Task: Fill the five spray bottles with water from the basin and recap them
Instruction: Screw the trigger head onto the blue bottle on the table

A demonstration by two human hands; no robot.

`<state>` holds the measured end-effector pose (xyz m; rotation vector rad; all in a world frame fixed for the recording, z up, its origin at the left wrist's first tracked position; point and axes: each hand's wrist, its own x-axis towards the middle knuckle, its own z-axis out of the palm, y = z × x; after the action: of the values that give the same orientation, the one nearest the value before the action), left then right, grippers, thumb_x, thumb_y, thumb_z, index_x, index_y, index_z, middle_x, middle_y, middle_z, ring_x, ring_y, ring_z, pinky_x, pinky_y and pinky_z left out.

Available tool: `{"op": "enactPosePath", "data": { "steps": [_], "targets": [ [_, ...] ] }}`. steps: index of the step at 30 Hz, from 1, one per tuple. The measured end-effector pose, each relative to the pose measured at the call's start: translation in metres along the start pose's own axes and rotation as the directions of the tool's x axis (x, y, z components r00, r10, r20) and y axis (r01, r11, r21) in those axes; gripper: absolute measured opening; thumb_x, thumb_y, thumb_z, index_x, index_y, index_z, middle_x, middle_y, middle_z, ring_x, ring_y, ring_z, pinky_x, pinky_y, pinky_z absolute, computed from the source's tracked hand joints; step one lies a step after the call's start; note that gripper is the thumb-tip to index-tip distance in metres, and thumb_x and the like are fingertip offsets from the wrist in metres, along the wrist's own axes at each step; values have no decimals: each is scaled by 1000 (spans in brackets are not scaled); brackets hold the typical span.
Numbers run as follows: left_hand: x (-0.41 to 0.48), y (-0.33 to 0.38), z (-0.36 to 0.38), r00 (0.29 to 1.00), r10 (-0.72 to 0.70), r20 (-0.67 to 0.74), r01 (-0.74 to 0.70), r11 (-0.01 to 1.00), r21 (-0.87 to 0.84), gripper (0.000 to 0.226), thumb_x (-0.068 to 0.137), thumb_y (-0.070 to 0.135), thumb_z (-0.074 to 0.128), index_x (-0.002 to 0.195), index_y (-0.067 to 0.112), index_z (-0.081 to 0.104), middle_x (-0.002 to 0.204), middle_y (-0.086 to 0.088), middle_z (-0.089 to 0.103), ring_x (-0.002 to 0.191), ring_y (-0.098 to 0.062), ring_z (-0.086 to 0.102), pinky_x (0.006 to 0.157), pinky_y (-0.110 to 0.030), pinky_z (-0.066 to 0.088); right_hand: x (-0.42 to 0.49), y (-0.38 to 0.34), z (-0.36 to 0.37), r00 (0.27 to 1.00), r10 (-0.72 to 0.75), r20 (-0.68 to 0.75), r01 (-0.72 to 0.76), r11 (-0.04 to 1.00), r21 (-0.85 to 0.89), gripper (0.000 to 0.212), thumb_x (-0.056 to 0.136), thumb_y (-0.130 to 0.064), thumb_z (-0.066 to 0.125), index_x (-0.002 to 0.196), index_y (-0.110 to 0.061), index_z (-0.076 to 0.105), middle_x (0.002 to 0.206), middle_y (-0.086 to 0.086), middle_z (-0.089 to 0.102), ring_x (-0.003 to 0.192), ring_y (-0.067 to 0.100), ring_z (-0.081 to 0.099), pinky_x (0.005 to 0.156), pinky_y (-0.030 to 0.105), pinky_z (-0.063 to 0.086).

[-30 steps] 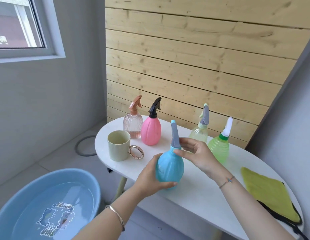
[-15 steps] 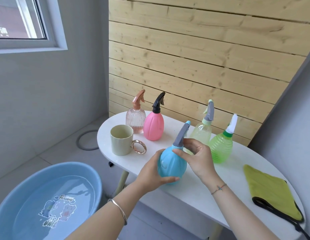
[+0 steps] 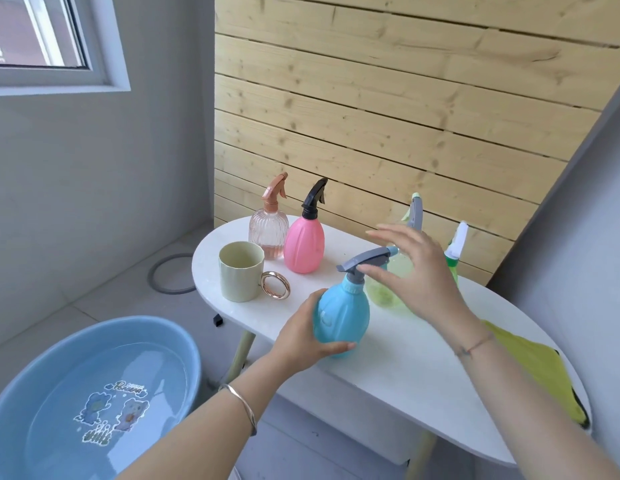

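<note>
White table [image 3: 405, 372]: upright ribbed blue bottle [image 3: 343, 318], grey trigger cap [image 3: 365, 263] on.

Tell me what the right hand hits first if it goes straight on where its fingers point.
Most likely the grey spray head of the blue bottle: the open right hand points to the person's left, its lower fingertips beside that head. The pink bottle stands farther along; depth is unclear.

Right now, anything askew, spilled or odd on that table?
Nothing stands out: no spill or damage visible. The blue bottle, held by the left hand, and the other bottles stand upright and capped. Only the yellow cloth lies close to the table's right edge.
</note>
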<state>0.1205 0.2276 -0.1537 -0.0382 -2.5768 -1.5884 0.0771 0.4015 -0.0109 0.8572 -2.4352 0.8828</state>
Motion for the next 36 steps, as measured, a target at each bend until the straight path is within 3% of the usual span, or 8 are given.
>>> {"op": "enactPosePath", "data": {
  "steps": [3,7,13,18,21,25,29,36],
  "targets": [
    [-1,1,0,1000,-1,-4,1,1000,6,92,66,44,89,140,37,36,125,23,54,115,-7,52,98,-27,44,23,-7,-11,955,134,263,-135,991,-16,25,69,-47,79,87,-33,72,90,-19,69,92,2,57,83,21,41],
    [-2,3,1,1000,-7,-12,7,1000,4,92,65,44,89,140,37,36,126,22,54,116,-8,52,98,-30,46,40,-17,-7,915,218,338,-183,974,-134,26,71,-41,79,70,-22,62,65,-11,63,63,6,56,62,28,45],
    [-3,3,1,1000,-16,-20,16,1000,-13,90,65,44,89,138,38,37,126,23,55,117,-7,53,100,-32,46,49,-30,2,793,371,483,-327,929,-176,31,86,-51,59,87,-21,53,63,-4,61,53,14,57,55,25,42],
    [-3,3,1,1000,-13,-20,13,1000,-9,91,65,43,89,139,37,37,126,23,54,116,-6,52,99,-30,45,59,-15,-45,694,141,707,-301,948,106,43,94,-3,53,127,-30,58,125,-16,62,115,-5,55,101,17,39],
    [-3,3,1,1000,-14,-21,14,1000,-6,92,65,43,90,140,37,37,126,23,54,115,-6,52,99,-30,45,55,-10,-49,566,83,820,-202,979,40,58,84,-4,67,128,-40,55,129,-34,50,118,-26,36,101,4,26],
    [-3,4,1,1000,-16,-24,15,1000,-5,91,66,41,90,140,37,36,124,23,54,116,-8,52,97,-29,45,53,-14,-35,686,130,716,-127,990,-58,30,75,-37,78,103,-35,70,102,-32,63,97,-27,46,80,-3,31],
    [-3,5,2,1000,-8,-23,8,1000,0,90,67,41,89,140,36,36,125,22,53,117,-7,51,96,-25,42,48,-12,-9,847,196,495,-217,976,-15,41,74,-47,76,70,-8,65,67,2,71,59,8,57,60,21,40],
    [-2,3,2,1000,-12,-17,12,1000,4,91,66,43,89,140,36,36,125,21,53,116,-7,51,98,-27,43,35,2,-1,860,314,401,-400,904,149,45,93,-48,52,72,-11,68,68,-3,70,69,9,61,74,26,46]
  ]
}}
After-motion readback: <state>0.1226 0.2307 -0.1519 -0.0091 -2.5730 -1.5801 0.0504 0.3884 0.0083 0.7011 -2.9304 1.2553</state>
